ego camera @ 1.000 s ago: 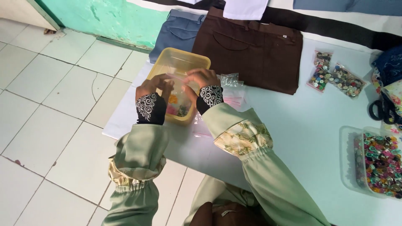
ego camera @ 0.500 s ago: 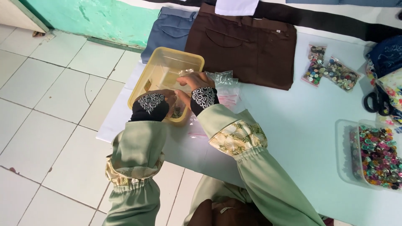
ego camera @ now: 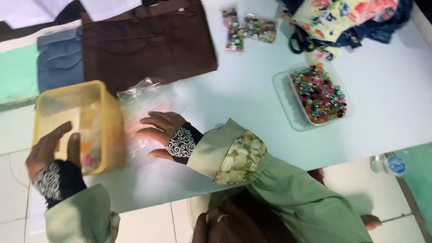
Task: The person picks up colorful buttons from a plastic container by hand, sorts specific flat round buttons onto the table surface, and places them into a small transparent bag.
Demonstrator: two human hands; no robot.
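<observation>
A yellow translucent plastic tub (ego camera: 108,108) stands at the left end of the white table (ego camera: 252,103), with small coloured bits inside. My left hand (ego camera: 49,148) rests against the tub's near left side, fingers spread. My right hand (ego camera: 162,130) lies flat with fingers apart on clear plastic bags (ego camera: 139,99) just right of the tub. Both arms wear green sleeves with black patterned cuffs.
Brown trousers (ego camera: 148,40) and blue jeans (ego camera: 58,58) lie folded at the back. A clear tray of colourful buttons (ego camera: 319,92) sits to the right, small bags of buttons (ego camera: 247,29) behind it, scissors (ego camera: 299,42) and floral cloth (ego camera: 346,15) at the far right. A bottle (ego camera: 389,164) stands on the floor.
The view has swung right. My hands have come out of the tub and parted: the left one to the tub's side, the right one onto the plastic bags.
</observation>
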